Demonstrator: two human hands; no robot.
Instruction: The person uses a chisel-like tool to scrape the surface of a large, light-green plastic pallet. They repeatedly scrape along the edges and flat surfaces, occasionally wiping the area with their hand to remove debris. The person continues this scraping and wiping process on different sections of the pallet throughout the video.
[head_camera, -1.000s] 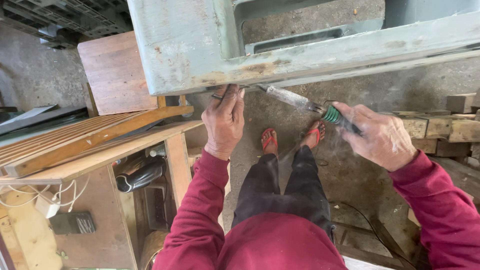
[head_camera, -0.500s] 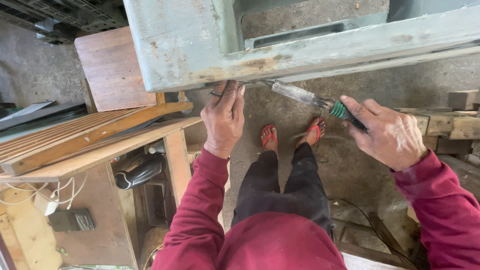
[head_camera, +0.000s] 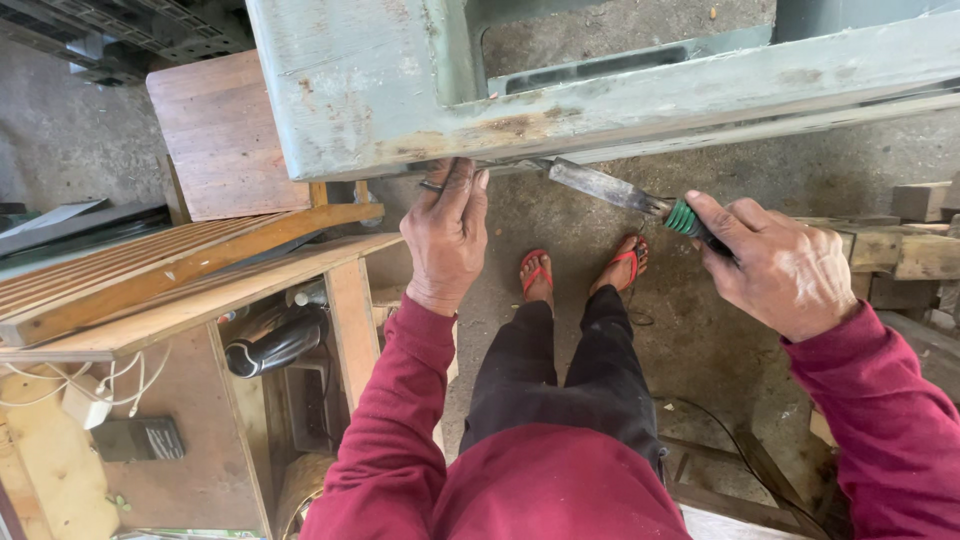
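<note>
Gripping chisel (head_camera: 610, 190), right hand (head_camera: 785, 270); left hand (head_camera: 447, 235) pinching thin metal piece (head_camera: 431, 186) under green frame (head_camera: 600, 90).

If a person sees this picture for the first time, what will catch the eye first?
First, the big worn pale-green frame across the top, its lower edge rusty. Just beneath it, the right hand holds a green-handled chisel with its blade pointing at that edge, while the left hand presses on the same edge. Below, red sandals stand on the concrete floor.

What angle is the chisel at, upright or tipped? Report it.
Tipped. The chisel lies nearly level, its green handle in the right hand and its blade tip reaching under the pale green frame beside the left hand.
</note>
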